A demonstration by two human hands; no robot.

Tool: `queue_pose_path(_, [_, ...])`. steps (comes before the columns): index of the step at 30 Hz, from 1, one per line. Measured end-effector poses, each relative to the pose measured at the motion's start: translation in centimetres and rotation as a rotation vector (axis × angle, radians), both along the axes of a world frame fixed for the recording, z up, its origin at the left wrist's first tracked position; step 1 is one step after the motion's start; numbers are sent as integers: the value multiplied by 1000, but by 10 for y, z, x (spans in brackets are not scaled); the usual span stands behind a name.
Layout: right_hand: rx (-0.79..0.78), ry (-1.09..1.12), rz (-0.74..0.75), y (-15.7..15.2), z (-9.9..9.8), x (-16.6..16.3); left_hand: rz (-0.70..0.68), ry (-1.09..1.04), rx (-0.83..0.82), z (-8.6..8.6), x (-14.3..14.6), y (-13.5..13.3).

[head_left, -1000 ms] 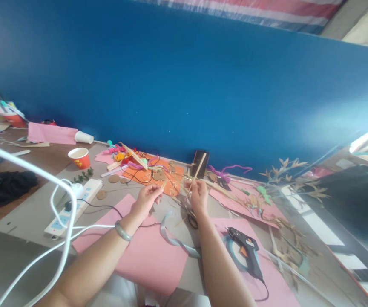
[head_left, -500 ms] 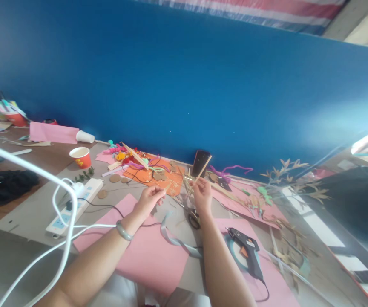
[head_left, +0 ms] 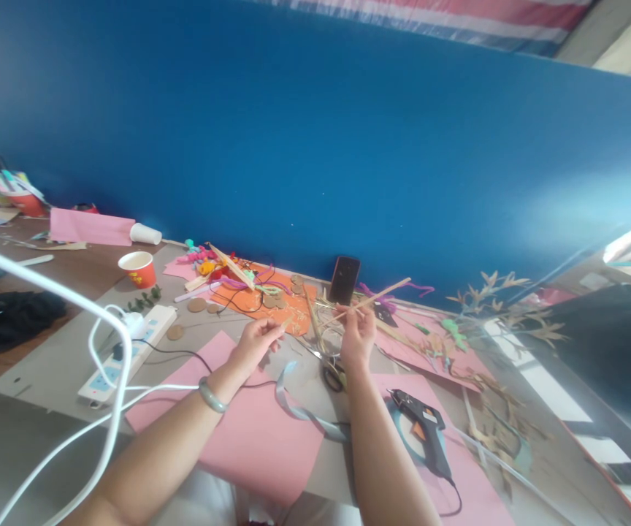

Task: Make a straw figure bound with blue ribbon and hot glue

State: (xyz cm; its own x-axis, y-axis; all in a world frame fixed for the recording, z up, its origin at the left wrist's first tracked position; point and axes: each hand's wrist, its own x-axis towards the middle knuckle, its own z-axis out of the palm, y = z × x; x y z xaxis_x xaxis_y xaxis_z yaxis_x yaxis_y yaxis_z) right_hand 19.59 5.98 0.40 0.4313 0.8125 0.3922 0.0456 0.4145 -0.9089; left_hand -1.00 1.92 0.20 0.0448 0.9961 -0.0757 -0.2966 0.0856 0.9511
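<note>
The left hand [head_left: 253,346] is pinching a small pale piece [head_left: 287,322] between its fingers, while the right hand [head_left: 358,339] is gripping a thin stick [head_left: 388,293] that is slanting up to the right. Scissors [head_left: 332,376] are lying on the worktop [head_left: 333,467] near the right hand. A dark phone [head_left: 345,280] is standing before the blue wall [head_left: 315,146]. A glue gun [head_left: 430,435] is resting over a pink sheet [head_left: 474,478], and a paper cup [head_left: 140,276] is standing near a power strip [head_left: 156,326].

The grey tabletop [head_left: 47,369] bears pink paper [head_left: 261,446], a power strip [head_left: 140,348] and a cup [head_left: 139,273].
</note>
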Motion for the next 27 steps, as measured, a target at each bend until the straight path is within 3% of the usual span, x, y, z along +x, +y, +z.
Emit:
queue_pose_path(5, [-8, -407, 15, -11, 7, -9, 15, 12, 30, 4, -1, -1])
queue_pose_path(11, [-51, -833, 395, -28, 8, -34, 0, 42, 51, 7, -2, -2])
queue_pose_path(16, [-91, -906, 510, -38, 15, -45, 20, 92, 46, -4, -3, 2])
queue_pose_path(22, [-184, -951, 473, -39, 17, -47, -17, 227, 96, -20, -2, 4])
queue_pose_path(27, [-271, -902, 488, -36, 13, -45, -53, 236, 139, -21, 1, 0])
